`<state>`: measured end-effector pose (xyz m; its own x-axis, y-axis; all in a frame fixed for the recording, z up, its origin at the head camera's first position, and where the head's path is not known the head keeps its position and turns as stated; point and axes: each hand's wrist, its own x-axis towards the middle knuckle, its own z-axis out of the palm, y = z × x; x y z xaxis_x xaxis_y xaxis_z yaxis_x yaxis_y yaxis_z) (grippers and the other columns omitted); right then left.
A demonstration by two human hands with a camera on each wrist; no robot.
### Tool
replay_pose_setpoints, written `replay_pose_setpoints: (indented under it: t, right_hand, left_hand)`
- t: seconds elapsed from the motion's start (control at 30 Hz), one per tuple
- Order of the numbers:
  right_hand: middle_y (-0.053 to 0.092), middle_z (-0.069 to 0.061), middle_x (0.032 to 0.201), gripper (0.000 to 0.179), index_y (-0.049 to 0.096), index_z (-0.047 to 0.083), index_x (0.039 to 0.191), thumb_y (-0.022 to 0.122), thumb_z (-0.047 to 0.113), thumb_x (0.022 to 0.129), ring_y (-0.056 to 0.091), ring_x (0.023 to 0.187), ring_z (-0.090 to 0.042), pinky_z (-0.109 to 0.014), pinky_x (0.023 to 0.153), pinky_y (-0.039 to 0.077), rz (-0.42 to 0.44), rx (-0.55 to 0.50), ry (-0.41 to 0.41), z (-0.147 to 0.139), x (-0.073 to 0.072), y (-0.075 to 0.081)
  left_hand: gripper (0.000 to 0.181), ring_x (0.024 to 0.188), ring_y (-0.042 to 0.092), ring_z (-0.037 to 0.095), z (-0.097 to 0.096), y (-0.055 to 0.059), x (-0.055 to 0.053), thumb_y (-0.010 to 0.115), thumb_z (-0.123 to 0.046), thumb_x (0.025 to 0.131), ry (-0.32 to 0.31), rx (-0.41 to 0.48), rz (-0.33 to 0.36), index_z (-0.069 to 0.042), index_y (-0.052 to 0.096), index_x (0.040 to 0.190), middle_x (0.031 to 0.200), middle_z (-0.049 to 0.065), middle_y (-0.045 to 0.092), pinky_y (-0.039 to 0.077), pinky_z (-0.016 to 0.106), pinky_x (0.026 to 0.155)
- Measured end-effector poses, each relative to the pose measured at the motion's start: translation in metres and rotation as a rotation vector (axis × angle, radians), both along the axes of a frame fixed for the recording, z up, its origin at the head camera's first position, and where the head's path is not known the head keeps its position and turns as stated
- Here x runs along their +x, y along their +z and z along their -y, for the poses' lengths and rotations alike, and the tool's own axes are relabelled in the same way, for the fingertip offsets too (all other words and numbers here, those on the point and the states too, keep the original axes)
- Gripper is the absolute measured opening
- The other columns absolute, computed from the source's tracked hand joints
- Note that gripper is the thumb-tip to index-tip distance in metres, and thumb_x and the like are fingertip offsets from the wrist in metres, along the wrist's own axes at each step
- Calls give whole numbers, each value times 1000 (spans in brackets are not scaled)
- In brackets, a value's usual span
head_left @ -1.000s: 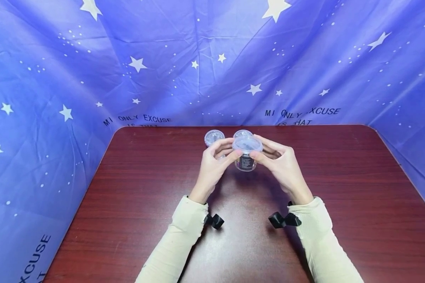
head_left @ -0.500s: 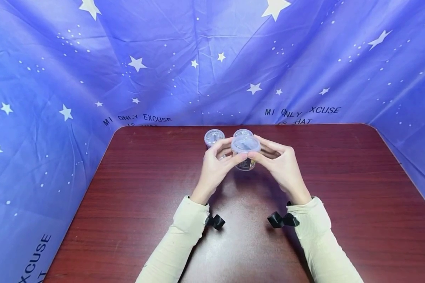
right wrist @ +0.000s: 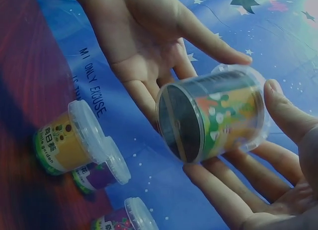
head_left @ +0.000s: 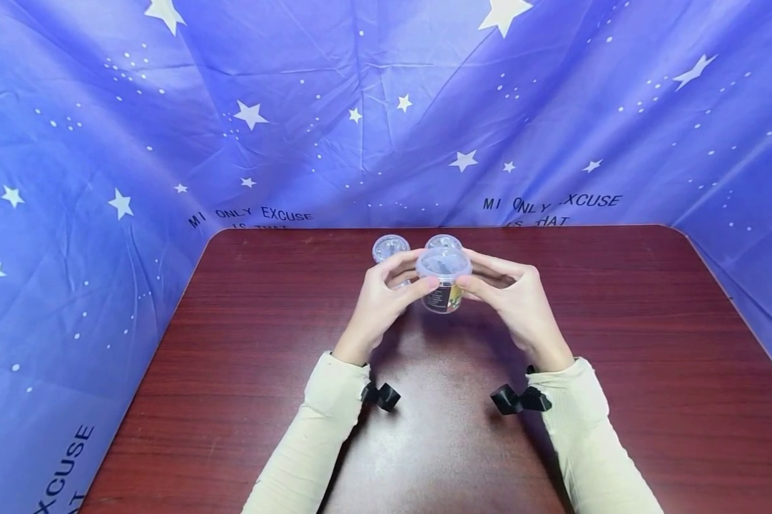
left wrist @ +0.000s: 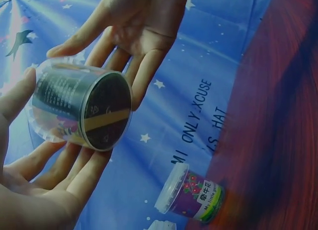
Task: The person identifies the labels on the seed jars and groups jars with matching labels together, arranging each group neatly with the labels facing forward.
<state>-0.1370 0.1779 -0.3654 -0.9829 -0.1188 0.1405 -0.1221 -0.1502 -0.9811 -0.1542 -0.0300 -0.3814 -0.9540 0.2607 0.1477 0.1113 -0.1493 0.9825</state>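
Observation:
A clear plastic tub (head_left: 444, 298) with a translucent lid is held above the table between both hands. Its label shows a dark panel with small print beside a yellow and green picture. My left hand (head_left: 382, 303) grips its left side, thumb in front and fingers behind; my right hand (head_left: 521, 303) grips the right side likewise. In the left wrist view the dark base of the tub (left wrist: 107, 111) is visible. Behind it stand a lidded tub (head_left: 391, 248) at left and another lidded tub (head_left: 443, 241), partly hidden by the held one.
The right wrist view shows a yellow-labelled tub (right wrist: 67, 140), a purple-labelled tub (right wrist: 102, 170) and a berry-pictured tub (right wrist: 126, 220) on the reddish-brown table (head_left: 232, 357). A blue starry cloth (head_left: 296, 143) hangs around the table's far edge and sides.
The tub has been turned in my hands: the dark label panel has shifted left and the yellow-green part has come round at the right. Both hands stay at nearly the same spot.

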Motion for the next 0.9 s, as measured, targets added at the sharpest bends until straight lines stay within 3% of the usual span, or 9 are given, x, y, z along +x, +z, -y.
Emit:
replay_pose_setpoints:
  t: [0.2, 0.47, 0.67, 0.8, 0.9]
  right_hand:
    - [73, -9, 113, 46, 57, -8, 133, 70, -3, 89, 72, 100, -20, -38, 83, 59, 18, -63, 70, -3, 2, 1]
    - [68, -7, 122, 49, 53, -3, 139, 67, 0, 92, 68, 107, -18, -36, 88, 58, 40, 4, 152, -6, 1, 0]
    - [60, -11, 136, 50, 48, 0, 145, 62, 5, 97, 63, 117, -15, -32, 94, 55, -18, 122, 214, -7, 0, 2]
    - [63, -9, 133, 49, 51, -1, 142, 64, 3, 95, 64, 115, -16, -32, 92, 56, -10, 88, 184, -6, 0, 1]
    - [68, -6, 125, 49, 55, -1, 139, 68, 1, 92, 66, 112, -16, -31, 90, 57, 9, 51, 130, -5, -1, -1]
  left_hand:
    - [44, 112, 64, 24, 8, -1, -2, 75, -15, 89, -63, 36, 4, -12, 63, 132, 126, 10, 66, 52, 34, 98]
    - [75, 116, 63, 23, 11, -3, -1, 81, -53, 75, -123, 40, 22, -12, 61, 135, 130, 9, 64, 49, 36, 103]
    - [72, 118, 63, 23, 11, -4, 0, 80, -50, 78, -148, 55, 42, -12, 60, 136, 131, 10, 63, 49, 36, 104]
    - [73, 117, 63, 22, 10, -3, 0, 80, -49, 77, -135, 61, 49, -12, 59, 137, 130, 11, 64, 49, 35, 104]
    - [57, 115, 64, 21, 8, -2, 1, 77, -34, 87, -101, 68, 54, -12, 60, 136, 129, 12, 64, 50, 34, 102]
